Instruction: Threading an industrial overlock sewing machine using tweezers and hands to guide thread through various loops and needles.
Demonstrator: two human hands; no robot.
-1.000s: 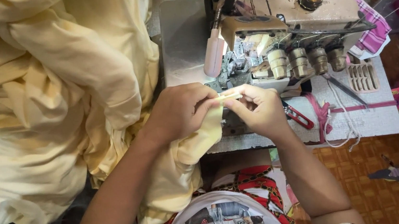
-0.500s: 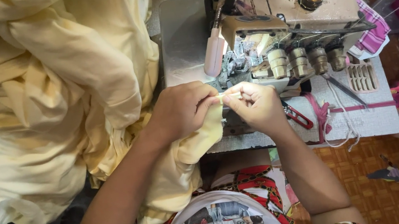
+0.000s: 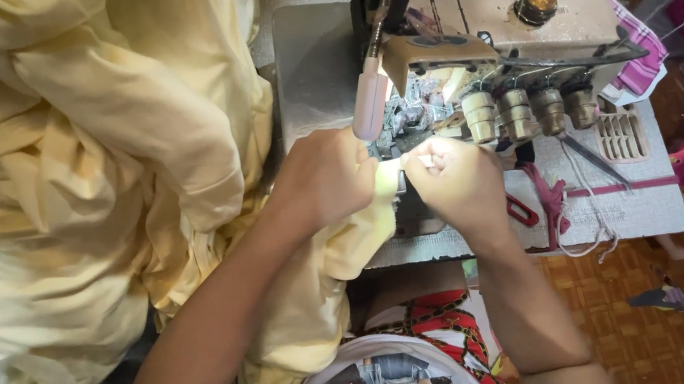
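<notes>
Head view: left hand (image 3: 326,176) and right hand (image 3: 453,180) meet at the sewing machine (image 3: 498,24), both pinched shut on one edge of the pale yellow cloth (image 3: 85,167). Cloth looks soft, light and limp, likely to slip; best gripped at the hem near the needle. Bulk lies heaped on the left. Thread knobs (image 3: 528,108) crowd the fingers; red scissors (image 3: 524,210) lie just right.

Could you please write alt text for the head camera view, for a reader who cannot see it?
Seen from above, a person's left hand and right hand pinch the edge of pale yellow fabric together just in front of a beige sewing machine. The rest of the fabric lies heaped to the left.
</notes>
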